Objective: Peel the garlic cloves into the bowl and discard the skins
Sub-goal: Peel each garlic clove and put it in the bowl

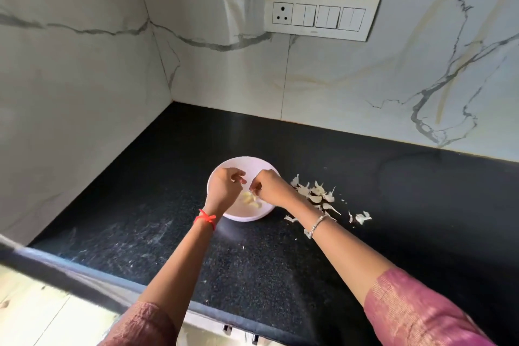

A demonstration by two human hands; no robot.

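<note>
garlic clove (254,194) pinched in right fingers (257,186), above bowl (241,161)

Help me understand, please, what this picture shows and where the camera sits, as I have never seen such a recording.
There is no machine here: a person works bare-handed, and one camera worn on the head looks down at the work. On the black counter stands a white bowl with peeled cloves inside. Torn skins lie beside it, on the person's right. Above the bowl, the right hand pinches a small pale piece of garlic. The left hand curls its fingers close by, but whether it holds anything is too small to tell.
</note>
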